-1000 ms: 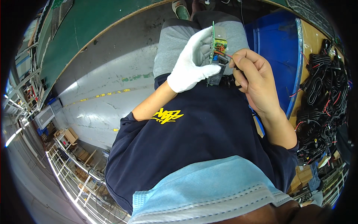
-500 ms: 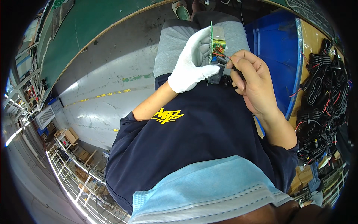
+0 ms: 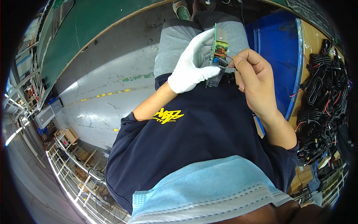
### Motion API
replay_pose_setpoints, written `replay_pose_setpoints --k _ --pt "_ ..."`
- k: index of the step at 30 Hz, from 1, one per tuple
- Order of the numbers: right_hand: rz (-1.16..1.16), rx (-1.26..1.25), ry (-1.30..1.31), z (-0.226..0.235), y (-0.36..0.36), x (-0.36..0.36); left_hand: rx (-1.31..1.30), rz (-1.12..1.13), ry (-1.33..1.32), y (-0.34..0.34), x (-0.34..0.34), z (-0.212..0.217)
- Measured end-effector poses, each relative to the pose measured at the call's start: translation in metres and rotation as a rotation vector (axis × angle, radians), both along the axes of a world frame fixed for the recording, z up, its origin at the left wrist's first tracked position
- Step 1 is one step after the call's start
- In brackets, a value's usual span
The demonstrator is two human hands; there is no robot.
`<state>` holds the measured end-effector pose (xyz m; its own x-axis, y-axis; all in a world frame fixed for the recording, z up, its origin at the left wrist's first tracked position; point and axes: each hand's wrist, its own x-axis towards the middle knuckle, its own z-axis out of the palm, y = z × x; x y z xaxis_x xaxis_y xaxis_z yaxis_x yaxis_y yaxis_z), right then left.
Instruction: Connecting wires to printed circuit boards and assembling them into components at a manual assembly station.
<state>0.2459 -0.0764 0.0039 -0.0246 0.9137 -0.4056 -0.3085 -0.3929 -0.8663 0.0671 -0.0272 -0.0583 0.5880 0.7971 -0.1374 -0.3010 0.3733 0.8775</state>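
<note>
My left hand (image 3: 192, 67), in a white glove, is closed round a green circuit board (image 3: 213, 44) held on edge above my lap. Its fingers lie behind the board and the thumb presses near the lower end. A silvery block, a yellow transformer (image 3: 220, 47), a dark capacitor and a dark heat sink (image 3: 215, 79) stand on the board's right face. My bare right hand (image 3: 255, 74) pinches a thin red wire (image 3: 227, 56) that runs to the board beside the transformer. Part of a black cable shows below the right fingers.
At the right, a large bundle of black cables (image 3: 317, 100) with red ends lies on a tan surface beside a blue bin (image 3: 276, 48). A green-topped table (image 3: 100, 18) edges the upper left. Shelving (image 3: 74, 175) and cartons (image 3: 70, 135) stand at the lower left.
The board has tilted slightly, its top leaning a little to the right. My right hand has shifted slightly right, its fingers curled closer, and the red wire now shows more plainly.
</note>
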Motion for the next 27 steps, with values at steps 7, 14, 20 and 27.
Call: replay_pose_setpoints --k 7,14,20,27 --pt "-0.009 0.056 -0.098 -0.0016 -0.0009 -0.0001 0.027 0.009 0.06 -0.0009 -0.0008 0.002" --pt "0.016 0.125 -0.202 -0.0039 0.0003 -0.0023 -0.039 -0.029 0.063 0.0002 -0.0019 0.0081" --pt "0.057 0.148 -0.293 -0.0062 0.0011 -0.0005 -0.052 -0.052 0.046 0.0008 -0.0012 0.0073" --pt "0.057 0.208 -0.272 -0.0067 0.0008 -0.0017 -0.063 -0.019 0.0 -0.0058 0.0019 -0.0015"
